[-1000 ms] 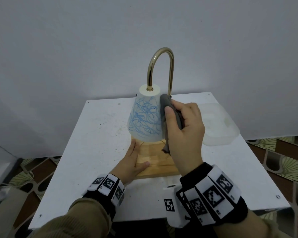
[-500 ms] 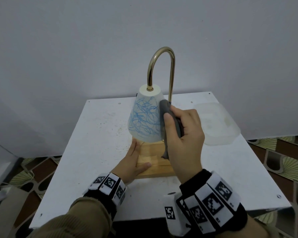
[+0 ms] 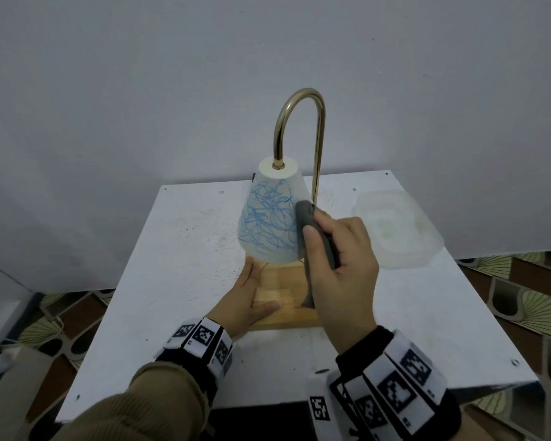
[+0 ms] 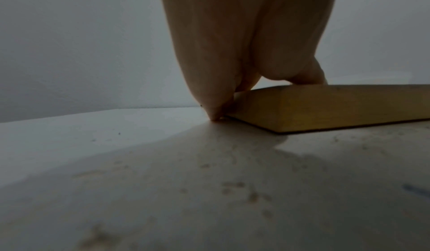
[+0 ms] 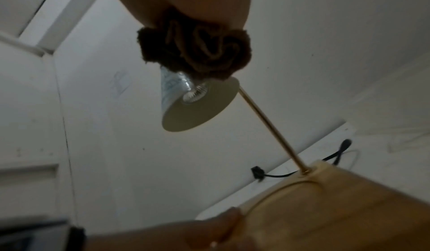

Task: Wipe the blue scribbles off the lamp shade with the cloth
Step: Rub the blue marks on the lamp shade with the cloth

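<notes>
Blue scribbles (image 3: 268, 218) cover the white conical lamp shade (image 3: 295, 186) at frame centre; the right hand (image 3: 341, 272) clutches a grey cloth (image 3: 306, 214) against it, while the left hand (image 3: 245, 300) lies flat on the wooden base (image 3: 287, 300).

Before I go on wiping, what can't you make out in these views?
- Far side of the lamp shade: head view, faces away; scribbles there unknown.
- Shade under the cloth: covered by cloth and right hand.
- Left hand fingers: shade hides their tips.
- Left wrist view: dark, no shade.
</notes>
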